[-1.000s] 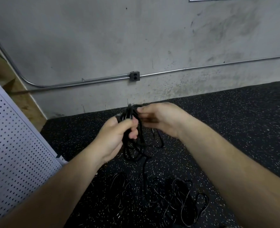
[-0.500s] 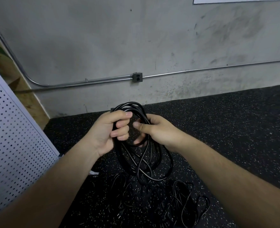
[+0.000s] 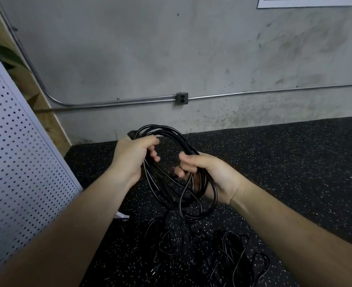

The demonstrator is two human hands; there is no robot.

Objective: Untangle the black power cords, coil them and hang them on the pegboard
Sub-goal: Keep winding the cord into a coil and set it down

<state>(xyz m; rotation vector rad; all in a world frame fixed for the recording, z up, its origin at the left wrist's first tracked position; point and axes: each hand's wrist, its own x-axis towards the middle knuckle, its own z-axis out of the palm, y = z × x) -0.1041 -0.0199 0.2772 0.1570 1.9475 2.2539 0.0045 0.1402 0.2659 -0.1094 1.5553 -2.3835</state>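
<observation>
Dim, flat indoor light in a wide-angle view with soft, bent edges.
Around the outlet box (image 3: 181,98) the concrete wall (image 3: 129,48) is evenly lit and fairly sharp, with no hard shadows. Below the box, the coiled black cord (image 3: 166,129) catches thin glossy highlights, while the loose cords (image 3: 233,255) lower down merge into the dark speckled floor (image 3: 295,162). The conduit (image 3: 274,92) beside the box bows, and the pegboard (image 3: 15,152) far left of it smears slightly.
</observation>
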